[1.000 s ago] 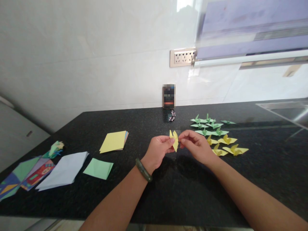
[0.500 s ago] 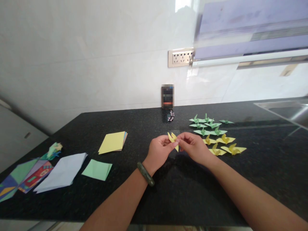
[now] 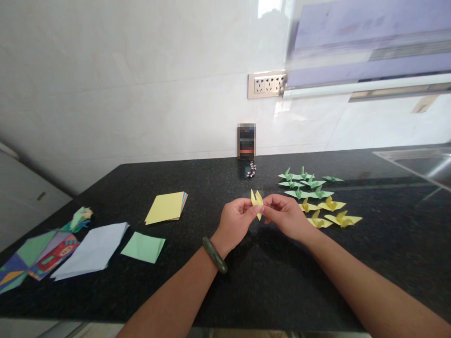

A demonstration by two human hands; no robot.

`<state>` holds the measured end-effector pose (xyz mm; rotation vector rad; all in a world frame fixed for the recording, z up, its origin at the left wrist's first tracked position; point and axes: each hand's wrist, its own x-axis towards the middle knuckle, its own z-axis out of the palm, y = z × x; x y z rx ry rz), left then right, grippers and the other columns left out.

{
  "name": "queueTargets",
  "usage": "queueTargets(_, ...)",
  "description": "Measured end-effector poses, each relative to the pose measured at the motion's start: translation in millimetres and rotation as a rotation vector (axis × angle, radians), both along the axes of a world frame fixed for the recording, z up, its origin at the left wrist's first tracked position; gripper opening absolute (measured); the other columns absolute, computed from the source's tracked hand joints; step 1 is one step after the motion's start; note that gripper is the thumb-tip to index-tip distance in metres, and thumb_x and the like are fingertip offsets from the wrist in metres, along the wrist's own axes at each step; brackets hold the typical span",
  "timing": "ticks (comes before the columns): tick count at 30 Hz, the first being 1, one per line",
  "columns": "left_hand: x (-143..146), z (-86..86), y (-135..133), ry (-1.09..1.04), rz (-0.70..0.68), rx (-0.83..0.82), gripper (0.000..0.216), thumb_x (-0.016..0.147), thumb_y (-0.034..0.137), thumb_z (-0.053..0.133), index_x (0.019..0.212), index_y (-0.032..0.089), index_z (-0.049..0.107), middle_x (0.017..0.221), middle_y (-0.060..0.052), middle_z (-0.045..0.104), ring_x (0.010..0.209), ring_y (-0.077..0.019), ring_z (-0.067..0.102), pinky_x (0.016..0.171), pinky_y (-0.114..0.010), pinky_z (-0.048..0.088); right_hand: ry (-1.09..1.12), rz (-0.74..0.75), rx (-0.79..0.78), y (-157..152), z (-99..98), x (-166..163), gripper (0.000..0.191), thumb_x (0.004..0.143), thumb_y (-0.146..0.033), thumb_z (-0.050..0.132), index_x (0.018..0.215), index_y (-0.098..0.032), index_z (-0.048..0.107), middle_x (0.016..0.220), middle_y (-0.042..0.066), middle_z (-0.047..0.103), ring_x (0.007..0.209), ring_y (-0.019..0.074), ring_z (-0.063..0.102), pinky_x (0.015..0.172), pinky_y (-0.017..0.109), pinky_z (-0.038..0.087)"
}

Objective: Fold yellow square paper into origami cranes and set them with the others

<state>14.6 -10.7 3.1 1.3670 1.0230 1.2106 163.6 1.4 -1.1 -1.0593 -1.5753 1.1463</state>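
A small folded piece of yellow paper (image 3: 257, 199), with two narrow points sticking up, is pinched between both hands above the counter. My left hand (image 3: 237, 220), with a dark green bangle (image 3: 214, 255) at the wrist, grips it from the left, thumb in front. My right hand (image 3: 286, 216) holds its right side, thumb and fingertips closed on it. Just beyond the right hand sit several yellow paper cranes (image 3: 343, 218). Behind those stand several green paper cranes (image 3: 298, 193). Fingers cover part of the folded paper.
On the black counter (image 3: 197, 286) lie a stack of yellow-topped paper (image 3: 164, 208), green sheets (image 3: 143, 247), white sheets (image 3: 91, 252) and a colourful printed packet (image 3: 38, 257). A phone (image 3: 246, 142) leans on the wall, a beaded strand (image 3: 251, 170) before it. A sink (image 3: 423, 159) is at right.
The folded yellow paper has been turned slightly, its two points now more upright and spread apart. Both hands keep their pinch on it. The view has shifted slightly.
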Motion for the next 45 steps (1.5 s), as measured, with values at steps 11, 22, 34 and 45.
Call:
queueTargets(11,3,3.9,-3,-0.051,0.060,-0.080,0.017,0.063,0.029,0.069,0.063,0.014,0.063,0.056,-0.002,0.062,0.051,-0.0112,0.055,0.053,-0.024,0.043,0.096,0.046,-0.024,-3,2.3,-1,0.033,0.072,-0.046,0.062,0.061,-0.015,0.057,0.051,-0.001,0.055,0.044,0.0083,0.048,0.046,0.022,0.041)
queueTargets(22,-2,4.5,0,0.047,-0.118,-0.070,0.019,0.068,0.032,0.064,0.067,0.013,0.062,0.058,0.000,0.058,0.053,-0.0091,0.048,0.053,-0.022,0.037,0.253,0.129,-0.097,2,-3.5,3,0.022,0.071,-0.037,0.066,0.074,-0.016,0.060,0.063,-0.002,0.058,0.048,0.0075,0.050,0.049,0.022,0.043)
queueTargets(34,1,4.5,-1,-0.045,-0.115,-0.177,0.033,0.073,0.046,0.058,0.070,0.014,0.057,0.065,0.000,0.055,0.056,-0.0085,0.051,0.054,-0.022,0.045,0.142,0.114,-0.041,1,3.7,5,0.014,0.073,-0.028,0.064,0.069,-0.014,0.063,0.060,-0.001,0.059,0.048,0.0072,0.049,0.050,0.022,0.041)
queueTargets(45,-4,2.5,2,-0.277,-0.218,-0.411,0.034,0.069,0.043,0.065,0.072,0.010,0.059,0.063,-0.003,0.058,0.044,-0.0042,0.045,0.040,-0.017,0.035,0.200,0.247,-0.037,0,5.5,4,0.015,0.077,-0.030,0.062,0.076,-0.015,0.061,0.065,0.000,0.059,0.057,0.0090,0.052,0.051,0.021,0.043)
